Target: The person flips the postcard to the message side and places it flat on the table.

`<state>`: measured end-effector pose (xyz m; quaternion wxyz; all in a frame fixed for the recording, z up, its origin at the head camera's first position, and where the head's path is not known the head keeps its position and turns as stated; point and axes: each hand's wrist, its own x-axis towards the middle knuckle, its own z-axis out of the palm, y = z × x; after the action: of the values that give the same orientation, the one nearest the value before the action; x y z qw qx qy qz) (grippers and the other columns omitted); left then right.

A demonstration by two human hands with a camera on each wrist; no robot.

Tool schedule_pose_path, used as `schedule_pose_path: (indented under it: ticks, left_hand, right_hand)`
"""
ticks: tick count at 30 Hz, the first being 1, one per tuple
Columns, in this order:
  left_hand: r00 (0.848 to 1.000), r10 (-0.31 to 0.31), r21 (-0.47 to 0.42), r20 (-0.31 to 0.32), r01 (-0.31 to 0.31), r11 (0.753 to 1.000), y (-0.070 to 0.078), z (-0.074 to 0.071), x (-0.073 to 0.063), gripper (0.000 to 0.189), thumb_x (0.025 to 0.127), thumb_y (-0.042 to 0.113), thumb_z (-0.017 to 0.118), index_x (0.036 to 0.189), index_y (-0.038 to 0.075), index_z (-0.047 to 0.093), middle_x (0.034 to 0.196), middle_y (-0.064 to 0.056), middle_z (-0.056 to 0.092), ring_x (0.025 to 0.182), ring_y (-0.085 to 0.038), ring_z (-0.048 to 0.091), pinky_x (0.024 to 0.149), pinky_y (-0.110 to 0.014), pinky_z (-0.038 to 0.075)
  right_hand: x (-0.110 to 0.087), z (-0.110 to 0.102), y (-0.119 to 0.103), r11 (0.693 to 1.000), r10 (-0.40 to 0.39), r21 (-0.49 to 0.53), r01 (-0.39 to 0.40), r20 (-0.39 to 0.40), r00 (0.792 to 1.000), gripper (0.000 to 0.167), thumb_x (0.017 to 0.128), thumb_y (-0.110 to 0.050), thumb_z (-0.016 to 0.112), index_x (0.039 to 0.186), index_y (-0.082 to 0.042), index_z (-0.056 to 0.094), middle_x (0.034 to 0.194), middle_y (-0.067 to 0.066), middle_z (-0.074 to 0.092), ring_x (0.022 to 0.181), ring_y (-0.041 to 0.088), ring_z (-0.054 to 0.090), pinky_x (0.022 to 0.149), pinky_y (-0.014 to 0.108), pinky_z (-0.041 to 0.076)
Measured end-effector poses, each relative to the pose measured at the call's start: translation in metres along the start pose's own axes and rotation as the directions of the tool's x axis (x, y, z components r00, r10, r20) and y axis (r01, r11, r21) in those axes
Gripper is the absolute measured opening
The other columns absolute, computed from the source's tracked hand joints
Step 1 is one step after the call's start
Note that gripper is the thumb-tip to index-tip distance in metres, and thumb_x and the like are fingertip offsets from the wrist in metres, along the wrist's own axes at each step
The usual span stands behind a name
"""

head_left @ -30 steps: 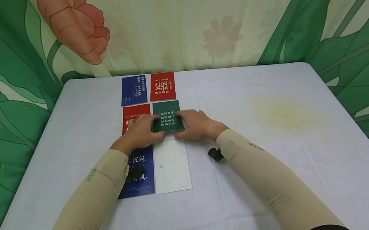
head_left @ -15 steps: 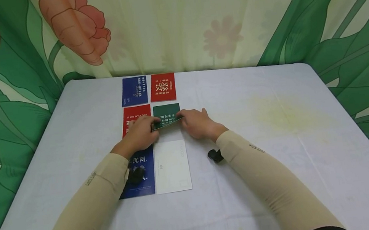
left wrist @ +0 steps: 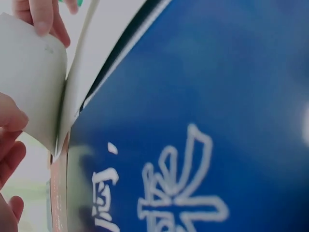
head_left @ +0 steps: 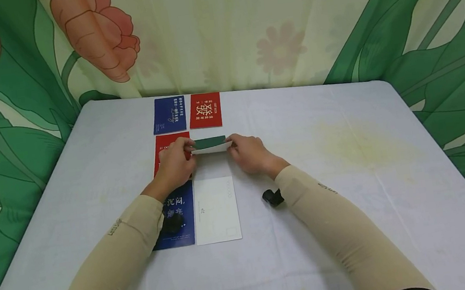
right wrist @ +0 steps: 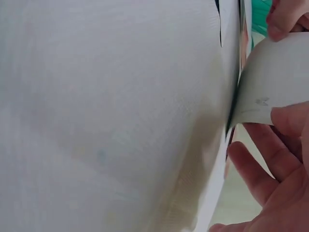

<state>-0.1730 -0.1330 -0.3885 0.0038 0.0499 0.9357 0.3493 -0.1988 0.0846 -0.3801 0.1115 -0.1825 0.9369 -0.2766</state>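
Note:
A green postcard (head_left: 209, 142) is raised at its near edge and curves upward, so its white back (head_left: 211, 150) faces me. My left hand (head_left: 174, 164) pinches its left end, above a red card (head_left: 171, 140) that it partly covers. At the right end, my right hand (head_left: 253, 154) pinches the same card. Both wrist views show the curled white back: the left wrist view has the card (left wrist: 34, 72) between two hands, and in the right wrist view the card (right wrist: 280, 72) is gripped by thumb and fingers.
Nearer me lie a blue card (head_left: 183, 238) and a white card face (head_left: 216, 210), side by side. Behind are a smaller-looking blue card (head_left: 164, 119) and a red card (head_left: 204, 110). Black wrist cameras (head_left: 272, 198) hang under the sleeves. A patterned curtain (head_left: 227, 29) stands behind the white table (head_left: 353, 207).
The green card lay face up between both hands a second ago. Its near edge has since been lifted and curled away from me, showing its white underside. The other cards have stayed put.

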Motion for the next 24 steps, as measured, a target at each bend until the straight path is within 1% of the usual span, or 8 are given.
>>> schedule_pose_path:
  ticks: [2, 4, 7, 10, 12, 16, 20, 24]
  left_hand:
    - [1.000, -0.005, -0.031, -0.026, 0.004, 0.999, 0.001, -0.001, 0.000, 0.041, 0.092, 0.007, 0.070, 0.129, 0.002, 0.053, 0.117, -0.016, 0.062, 0.114, -0.032, 0.052, 0.106, -0.052, 0.037]
    - [0.999, -0.003, -0.068, -0.051, 0.000, 0.998, 0.003, -0.002, -0.001, 0.040, 0.092, 0.007, 0.070, 0.128, 0.002, 0.053, 0.117, -0.016, 0.062, 0.112, -0.032, 0.053, 0.102, -0.048, 0.046]
    - [0.997, 0.006, -0.115, -0.072, -0.015, 0.993, 0.007, -0.005, -0.002, 0.037, 0.094, 0.007, 0.068, 0.126, 0.002, 0.050, 0.119, -0.017, 0.062, 0.112, -0.032, 0.057, 0.096, -0.045, 0.052]
    - [0.996, 0.014, -0.144, -0.089, -0.026, 0.989, 0.010, -0.007, -0.003, 0.035, 0.096, 0.007, 0.066, 0.124, 0.002, 0.046, 0.120, -0.018, 0.062, 0.111, -0.032, 0.060, 0.098, -0.044, 0.051]
    - [0.994, 0.021, -0.146, -0.103, -0.036, 0.989, 0.013, -0.008, -0.004, 0.034, 0.097, 0.007, 0.065, 0.123, 0.003, 0.044, 0.119, -0.019, 0.062, 0.112, -0.032, 0.060, 0.098, -0.044, 0.051]
    - [0.988, 0.045, -0.149, -0.146, -0.067, 0.987, 0.015, -0.009, -0.005, 0.032, 0.096, 0.006, 0.065, 0.120, 0.003, 0.043, 0.114, -0.019, 0.062, 0.107, -0.032, 0.062, 0.092, -0.044, 0.054]
    - [0.981, 0.065, -0.163, -0.183, -0.096, 0.982, 0.018, -0.010, -0.005, 0.031, 0.096, 0.004, 0.065, 0.117, 0.004, 0.041, 0.109, -0.020, 0.063, 0.101, -0.032, 0.065, 0.086, -0.044, 0.057]
    - [0.973, 0.077, -0.170, -0.218, -0.116, 0.979, 0.020, -0.011, -0.006, 0.030, 0.096, 0.005, 0.065, 0.114, 0.003, 0.042, 0.105, -0.019, 0.064, 0.098, -0.032, 0.065, 0.087, -0.044, 0.057]
  right_hand:
    - [0.000, 0.000, -0.001, 0.999, 0.005, 0.036, -0.004, -0.026, 1.000, 0.035, 0.103, -0.018, 0.049, 0.136, -0.007, 0.053, 0.127, 0.012, 0.065, 0.119, 0.029, 0.057, 0.106, 0.046, 0.037]
    - [-0.001, -0.001, -0.001, 0.997, 0.007, 0.079, -0.002, -0.059, 0.998, 0.035, 0.102, -0.016, 0.051, 0.136, -0.006, 0.052, 0.126, 0.013, 0.065, 0.119, 0.029, 0.057, 0.105, 0.042, 0.040]
    - [-0.001, -0.001, -0.002, 0.991, -0.013, 0.132, 0.029, -0.123, 0.992, 0.031, 0.102, -0.013, 0.053, 0.131, -0.004, 0.052, 0.124, 0.013, 0.066, 0.119, 0.027, 0.059, 0.104, 0.040, 0.044]
    - [-0.001, -0.003, -0.003, 0.982, -0.019, 0.182, 0.055, -0.194, 0.981, 0.029, 0.101, -0.011, 0.056, 0.128, -0.002, 0.051, 0.118, 0.013, 0.069, 0.114, 0.025, 0.063, 0.102, 0.039, 0.046]
    - [-0.002, -0.004, -0.004, 0.976, -0.012, 0.208, 0.061, -0.229, 0.973, 0.031, 0.101, -0.011, 0.057, 0.128, -0.002, 0.049, 0.113, 0.013, 0.069, 0.109, 0.025, 0.064, 0.098, 0.038, 0.048]
    - [-0.004, -0.006, -0.006, 0.965, -0.005, 0.250, 0.079, -0.283, 0.959, 0.034, 0.099, -0.010, 0.059, 0.128, -0.002, 0.043, 0.108, 0.014, 0.070, 0.100, 0.025, 0.066, 0.092, 0.039, 0.051]
    - [-0.005, -0.006, -0.006, 0.962, -0.039, 0.244, 0.125, -0.330, 0.943, 0.027, 0.099, -0.008, 0.060, 0.119, -0.003, 0.042, 0.106, 0.016, 0.070, 0.096, 0.026, 0.067, 0.088, 0.038, 0.052]
    - [-0.006, -0.005, -0.006, 0.962, -0.083, 0.213, 0.172, -0.372, 0.925, 0.018, 0.099, -0.007, 0.060, 0.108, -0.003, 0.045, 0.103, 0.015, 0.066, 0.097, 0.027, 0.066, 0.088, 0.038, 0.053]
